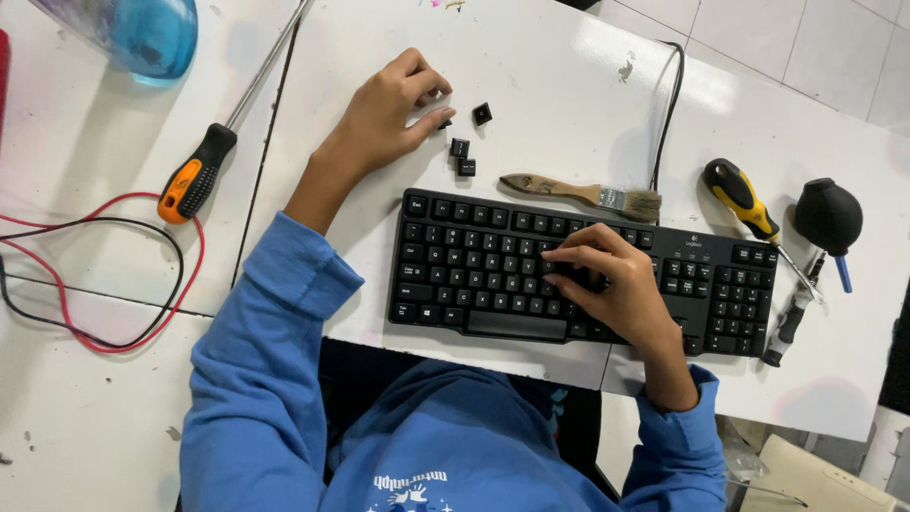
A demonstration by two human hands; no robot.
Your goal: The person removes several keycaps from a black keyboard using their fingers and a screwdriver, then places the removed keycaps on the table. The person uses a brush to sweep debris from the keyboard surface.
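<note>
Both hands work over a white, glossy tabletop [569, 85]. Left hand [384, 118], upper centre of the frame, is curled, its thumb and forefinger pinching a small black keycap [445, 122] against the surface. Three loose square keycaps [464, 156] of matte black plastic lie just beside it. Right hand [616, 284] rests half-closed, grasping nothing, with bent fingertips on the keys of a flat black rectangular keyboard [474, 270] at centre frame. Above the keyboard lies a wooden-handled brush [578, 194] with pale bristles. At upper left lies an orange-and-black screwdriver [196, 175] with a steel shaft.
</note>
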